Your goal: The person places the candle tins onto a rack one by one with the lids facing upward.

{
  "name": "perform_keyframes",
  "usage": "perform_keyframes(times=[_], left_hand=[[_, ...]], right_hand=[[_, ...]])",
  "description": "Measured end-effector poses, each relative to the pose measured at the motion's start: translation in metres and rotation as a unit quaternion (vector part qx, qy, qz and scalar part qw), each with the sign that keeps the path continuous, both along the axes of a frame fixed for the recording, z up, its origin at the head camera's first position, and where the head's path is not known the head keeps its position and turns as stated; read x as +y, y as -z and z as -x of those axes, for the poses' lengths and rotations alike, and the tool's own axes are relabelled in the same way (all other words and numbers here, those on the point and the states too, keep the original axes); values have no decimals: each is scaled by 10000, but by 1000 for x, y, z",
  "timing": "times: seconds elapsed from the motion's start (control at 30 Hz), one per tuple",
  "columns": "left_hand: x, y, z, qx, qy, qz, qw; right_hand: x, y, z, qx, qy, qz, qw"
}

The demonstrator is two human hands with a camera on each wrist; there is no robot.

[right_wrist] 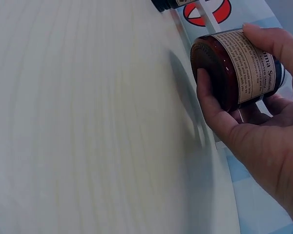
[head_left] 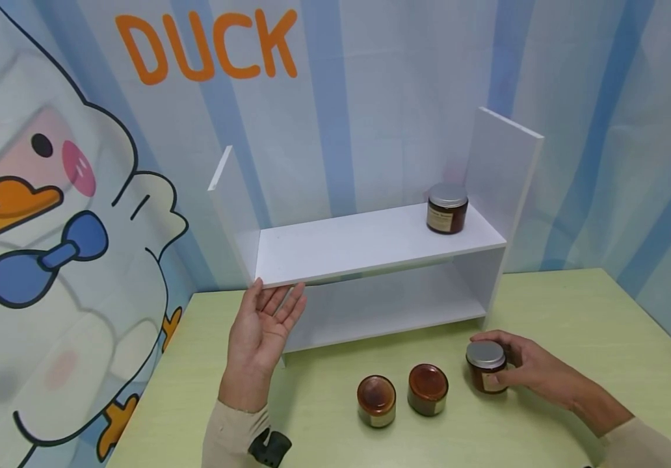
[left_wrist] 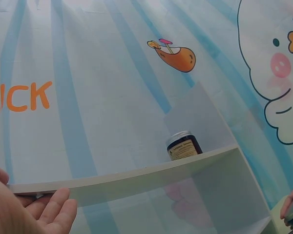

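Observation:
A white two-tier shelf [head_left: 365, 250] stands on the table. At its left front corner my left hand [head_left: 265, 335], palm up, holds the upper board's edge, the thumb at the edge and the fingers under the board. My right hand [head_left: 525, 367] grips a brown glass candle jar [head_left: 486, 376] with a silver lid and a paper label. The right wrist view shows this jar's dark base [right_wrist: 212, 73] with fingers around it, above a shadow on the tabletop. Two more amber jars, one left [head_left: 376, 402] and one right [head_left: 428, 390], rest upside down nearby.
Another silver-lidded jar [head_left: 447, 208] sits upright at the right end of the upper board, beside the right side panel [head_left: 502, 172]. The light yellow-green table [head_left: 569, 312] meets a printed duck curtain [head_left: 370, 97] behind.

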State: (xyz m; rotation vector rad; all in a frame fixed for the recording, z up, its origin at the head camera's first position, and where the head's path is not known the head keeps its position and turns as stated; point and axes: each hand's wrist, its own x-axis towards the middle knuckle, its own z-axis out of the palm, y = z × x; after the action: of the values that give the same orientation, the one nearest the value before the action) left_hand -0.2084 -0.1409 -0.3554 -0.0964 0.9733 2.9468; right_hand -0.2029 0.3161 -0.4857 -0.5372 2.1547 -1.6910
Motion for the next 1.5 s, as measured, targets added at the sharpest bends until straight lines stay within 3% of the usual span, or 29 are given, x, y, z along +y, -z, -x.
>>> perform_keyframes(times=[0.2, 0.47, 1.07, 1.5], left_hand=[[0, 0, 0, -3, -17, 33, 10000], [0, -1, 1, -13, -26, 42, 10000], [0, -1, 1, -36, -44, 43, 10000], [0, 0, 1, -64, -34, 34, 10000]], right_hand=[[-1, -1, -1, -59, 203, -130, 9997], [-1, -2, -2, 120, 111, -38, 9999], [-4, -1, 2, -284, 188, -144, 9993], [-2, 0, 1, -557, -72, 81, 9984]])
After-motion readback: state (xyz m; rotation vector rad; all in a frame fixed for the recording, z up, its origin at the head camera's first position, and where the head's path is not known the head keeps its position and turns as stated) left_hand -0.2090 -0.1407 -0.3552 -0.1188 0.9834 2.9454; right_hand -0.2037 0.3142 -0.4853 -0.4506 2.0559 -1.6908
